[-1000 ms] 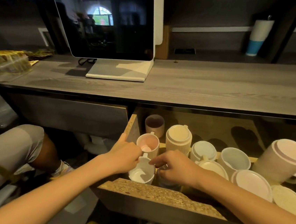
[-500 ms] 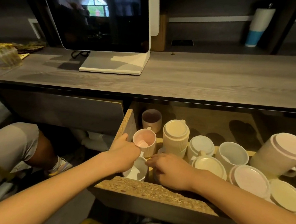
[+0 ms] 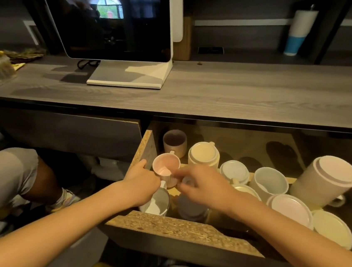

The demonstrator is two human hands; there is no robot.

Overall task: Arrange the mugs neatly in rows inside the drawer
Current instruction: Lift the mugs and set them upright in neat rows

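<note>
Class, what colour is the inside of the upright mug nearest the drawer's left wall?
Pink inside the mug, seen best in the head view, the only one.

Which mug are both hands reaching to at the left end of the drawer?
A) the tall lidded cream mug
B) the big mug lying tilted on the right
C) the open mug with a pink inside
C: the left hand and right hand meet at the pink-lined mug.

Bare forearms, no sleeves; grey shorts (image 3: 3,171); light sneaker (image 3: 66,200).
</note>
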